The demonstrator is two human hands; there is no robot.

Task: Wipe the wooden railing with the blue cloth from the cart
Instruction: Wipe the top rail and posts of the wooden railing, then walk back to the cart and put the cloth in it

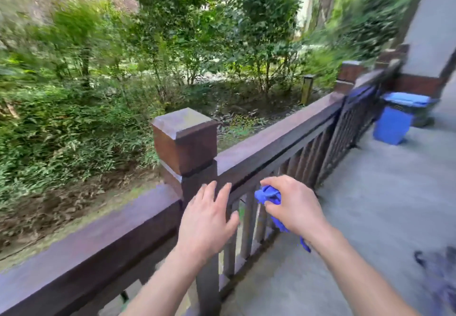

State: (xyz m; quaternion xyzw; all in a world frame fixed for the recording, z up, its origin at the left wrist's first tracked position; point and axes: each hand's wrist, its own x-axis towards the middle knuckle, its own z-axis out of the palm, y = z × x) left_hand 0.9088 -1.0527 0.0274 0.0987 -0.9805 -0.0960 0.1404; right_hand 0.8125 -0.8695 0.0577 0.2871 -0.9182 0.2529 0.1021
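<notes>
1. Gripping a bunched blue cloth [267,196], the right hand [291,204] has its fingers and thumb pinched shut on the fabric just to the right of the post [185,140], in front of the thin bars below the top rail [278,138].
2. A tail of the cloth hangs down under the wrist.
3. To the left of the cloth, the left hand [207,219] is flat with fingers spread and empty — its fingertips lie at the post's lower part, though actual touch is unclear.
4. Far right of the post, along the railing, stands a blue bin [393,125] — blurred.
</notes>
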